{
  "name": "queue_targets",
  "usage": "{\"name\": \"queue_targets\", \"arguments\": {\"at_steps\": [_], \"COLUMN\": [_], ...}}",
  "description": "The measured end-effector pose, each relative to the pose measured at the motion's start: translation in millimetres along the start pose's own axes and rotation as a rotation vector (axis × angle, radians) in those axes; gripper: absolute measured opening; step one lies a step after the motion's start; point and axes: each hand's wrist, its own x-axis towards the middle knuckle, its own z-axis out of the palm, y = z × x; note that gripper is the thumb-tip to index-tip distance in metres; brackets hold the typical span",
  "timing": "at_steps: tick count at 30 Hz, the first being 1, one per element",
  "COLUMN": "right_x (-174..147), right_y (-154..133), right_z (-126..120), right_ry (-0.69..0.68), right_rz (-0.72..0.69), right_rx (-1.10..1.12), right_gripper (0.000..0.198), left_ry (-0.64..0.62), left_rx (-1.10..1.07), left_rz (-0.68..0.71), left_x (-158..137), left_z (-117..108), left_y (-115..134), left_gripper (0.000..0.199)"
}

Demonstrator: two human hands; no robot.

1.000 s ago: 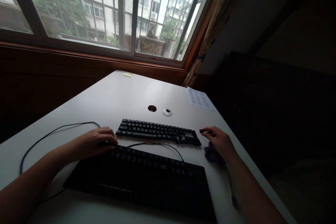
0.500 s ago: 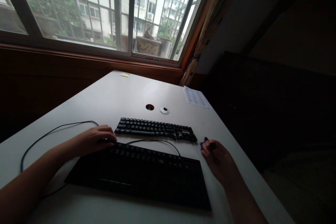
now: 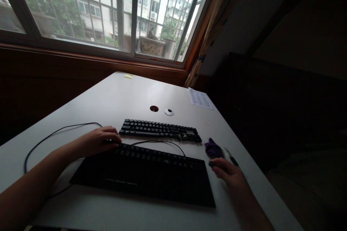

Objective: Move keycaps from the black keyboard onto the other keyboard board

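Observation:
A black keyboard base (image 3: 146,180) lies tilted across the near desk. My left hand (image 3: 99,140) grips its upper left corner, the fingers curled at the far edge and the thumb over the top. Behind the base, black keycaps (image 3: 157,129) are set out in keyboard order, with a few gaps at the right. My right hand (image 3: 227,171), just right of the base, pinches a small black keycap (image 3: 210,164) between thumb and fingers. A crumpled purple cloth (image 3: 214,148) lies just beyond that hand. A slim tool (image 3: 231,157) with a light tip lies beside the cloth, partly hidden.
A black cable (image 3: 54,133) loops over the white desk (image 3: 108,104) at the left. Farther back are a round cable hole (image 3: 154,108), its white cover (image 3: 169,112), a printed sheet (image 3: 200,98) and yellow sticky notes (image 3: 128,76). A barred window stands behind.
My right hand has let go of the purple cloth and moved nearer, a keycap now between its fingertips. The slim tool now shows on the desk. My left hand stays at the keyboard corner.

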Motion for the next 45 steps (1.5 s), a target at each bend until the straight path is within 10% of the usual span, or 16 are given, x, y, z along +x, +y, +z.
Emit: {"name": "queue_targets", "arguments": {"at_steps": [12, 45], "right_x": [-1, -5], "right_y": [0, -11], "right_z": [-12, -8], "right_ry": [-0.219, -0.262], "right_rz": [-0.136, -0.283], "right_rx": [-0.323, -0.415], "right_gripper": [0.030, 0.023], "left_ry": [0.020, 0.052], "left_rx": [0.013, -0.005], "left_rz": [0.043, 0.059], "left_x": [4, 4], "left_z": [-2, -2], "left_y": [4, 4], "left_gripper": [0.019, 0.018]}}
